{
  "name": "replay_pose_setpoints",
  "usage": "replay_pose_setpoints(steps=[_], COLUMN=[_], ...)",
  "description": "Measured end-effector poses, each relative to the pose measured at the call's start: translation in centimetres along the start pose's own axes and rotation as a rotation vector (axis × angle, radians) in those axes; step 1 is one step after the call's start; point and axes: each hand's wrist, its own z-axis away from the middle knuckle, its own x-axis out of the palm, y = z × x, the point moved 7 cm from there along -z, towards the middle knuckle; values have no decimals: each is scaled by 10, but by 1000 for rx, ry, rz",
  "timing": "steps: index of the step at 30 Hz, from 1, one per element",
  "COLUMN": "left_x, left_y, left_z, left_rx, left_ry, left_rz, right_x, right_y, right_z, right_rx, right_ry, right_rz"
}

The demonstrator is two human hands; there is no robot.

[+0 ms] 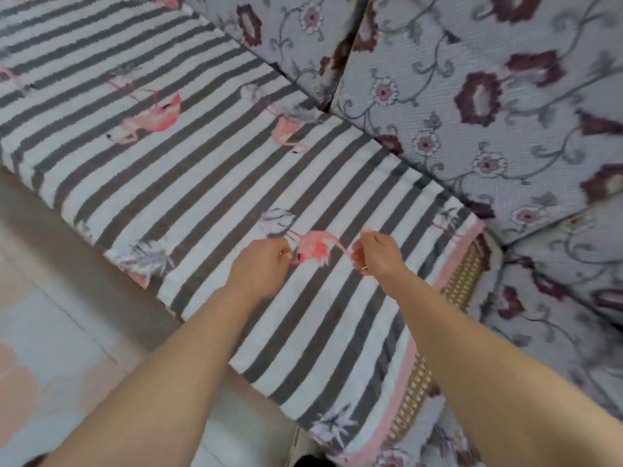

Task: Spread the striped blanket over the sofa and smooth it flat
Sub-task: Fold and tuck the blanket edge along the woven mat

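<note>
From my head view, the blanket (209, 156) lies spread across the sofa (488, 106) seat. My left hand (261, 266) and right hand (379, 252) hover over the blanket's near part, fingers curled; whether they pinch cloth, I cannot tell.

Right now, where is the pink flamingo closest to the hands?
In the head view, the flamingo sits printed on the striped blanket just below the middle, right between the left hand and the right hand.
</note>
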Motion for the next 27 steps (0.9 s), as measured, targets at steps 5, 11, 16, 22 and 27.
replay_pose_setpoints(steps=[5, 11, 16, 22, 27], left_x=[76, 161, 242, 331, 368], left_y=[106, 170, 215, 271, 282], left_z=[-72, -129, -162, -179, -189], left_rx=[129, 169, 270, 341, 302], left_ry=[-80, -197, -307, -395, -290], left_rz=[-1, -30, -70, -193, -435], right_x=[-114, -217, -269, -289, -305], right_y=[62, 118, 162, 215, 222], right_z=[-77, -154, -213, -254, -283], right_rx=[95, 129, 233, 283, 152], right_ry=[159, 357, 524, 537, 475], right_rz=[-140, 51, 131, 8, 8])
